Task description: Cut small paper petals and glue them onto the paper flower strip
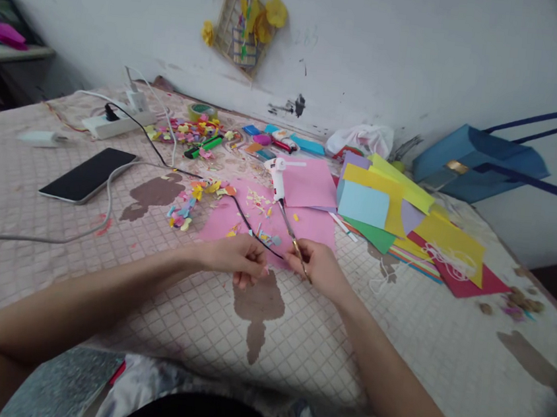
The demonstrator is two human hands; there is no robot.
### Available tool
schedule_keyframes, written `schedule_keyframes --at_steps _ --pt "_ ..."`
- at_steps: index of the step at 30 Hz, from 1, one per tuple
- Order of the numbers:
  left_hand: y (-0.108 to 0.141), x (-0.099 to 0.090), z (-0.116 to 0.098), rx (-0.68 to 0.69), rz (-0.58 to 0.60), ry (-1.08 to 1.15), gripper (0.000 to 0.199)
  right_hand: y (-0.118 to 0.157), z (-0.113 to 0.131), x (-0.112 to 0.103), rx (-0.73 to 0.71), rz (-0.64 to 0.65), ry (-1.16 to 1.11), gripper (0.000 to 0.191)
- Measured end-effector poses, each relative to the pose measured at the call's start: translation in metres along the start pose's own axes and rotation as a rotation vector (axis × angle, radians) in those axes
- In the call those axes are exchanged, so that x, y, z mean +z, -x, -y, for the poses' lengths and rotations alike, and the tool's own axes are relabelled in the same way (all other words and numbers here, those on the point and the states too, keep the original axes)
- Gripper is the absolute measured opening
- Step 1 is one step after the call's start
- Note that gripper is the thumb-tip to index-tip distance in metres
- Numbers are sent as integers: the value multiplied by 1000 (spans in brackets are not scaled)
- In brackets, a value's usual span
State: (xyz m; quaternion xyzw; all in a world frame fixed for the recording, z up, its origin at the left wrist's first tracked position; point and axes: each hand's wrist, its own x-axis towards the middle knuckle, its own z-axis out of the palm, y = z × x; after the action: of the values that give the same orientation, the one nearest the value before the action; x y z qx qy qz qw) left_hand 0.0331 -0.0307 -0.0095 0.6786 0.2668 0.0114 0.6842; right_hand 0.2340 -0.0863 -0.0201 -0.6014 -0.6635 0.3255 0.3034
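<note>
My left hand (243,258) is closed in a pinch above the near edge of the pink sheet (217,222). A small pinkish bit shows at its fingertips, too small to name. My right hand (316,265) is closed around slim, metallic tweezers (288,226), whose tips point away from me toward the glue gun. The white glue gun (276,178) lies at the far part of the pink sheet. Its black cord (251,232) runs across the sheet between my hands. Small cut paper pieces (259,200) are scattered there, and a curved row of colourful paper flowers (192,199) lies to the left.
Left are a phone (87,175), a white charger (42,138) and a power strip (118,124) with cables. Behind lie a paper-flower heap (187,131), green cutter (204,147) and tape roll (203,112). Coloured paper (363,204), white string (452,261) and a blue bag (482,160) are right.
</note>
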Motion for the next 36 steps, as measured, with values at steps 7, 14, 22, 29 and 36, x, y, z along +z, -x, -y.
schedule_keyframes --at_steps 7,14,22,29,36 --pt "0 3 7 -2 57 -95 22 3 4 4 -73 28 413 9" --pt "-2 -1 12 -83 99 -77 24 5 13 7 -127 21 556 11" --pt "-2 -12 6 0 -26 -149 21 10 16 15 -73 -5 647 12" --pt "-7 -13 9 83 -209 -169 24 9 14 15 -17 -1 590 10" --pt "-9 -9 13 139 -266 -140 30 4 4 14 32 -24 196 15"
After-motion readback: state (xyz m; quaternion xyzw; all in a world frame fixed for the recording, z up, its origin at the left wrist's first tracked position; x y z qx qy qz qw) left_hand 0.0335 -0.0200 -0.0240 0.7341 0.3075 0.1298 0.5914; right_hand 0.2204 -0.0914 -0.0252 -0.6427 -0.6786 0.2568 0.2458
